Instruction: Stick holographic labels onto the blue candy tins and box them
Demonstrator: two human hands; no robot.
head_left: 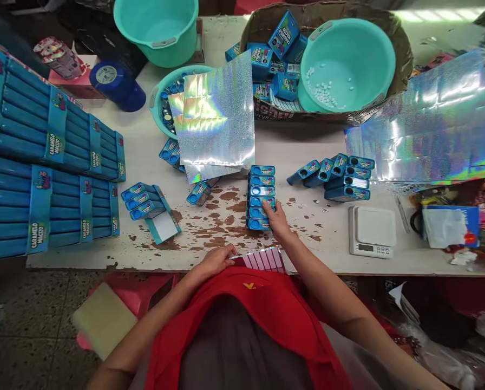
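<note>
A row of small blue candy boxes (261,190) stands upright on the worn white table. My right hand (280,222) grips the row near its front right end, with the thumb over the box tops. At the table's front edge, against the red apron, lies a maroon sheet with white strips (262,261). My left hand (218,260) is closed at that sheet's left corner; its lower fingers are partly hidden. Left of the row, a blue box (200,193) stands by the silver holographic sheets (222,114).
Stacked blue display packs (64,206) rise at the left. More candy boxes (348,176) and a digital scale (372,230) are on the right. Along the back are turquoise basins (348,59) and a carton (299,116). An open display tray (163,225) holds several boxes.
</note>
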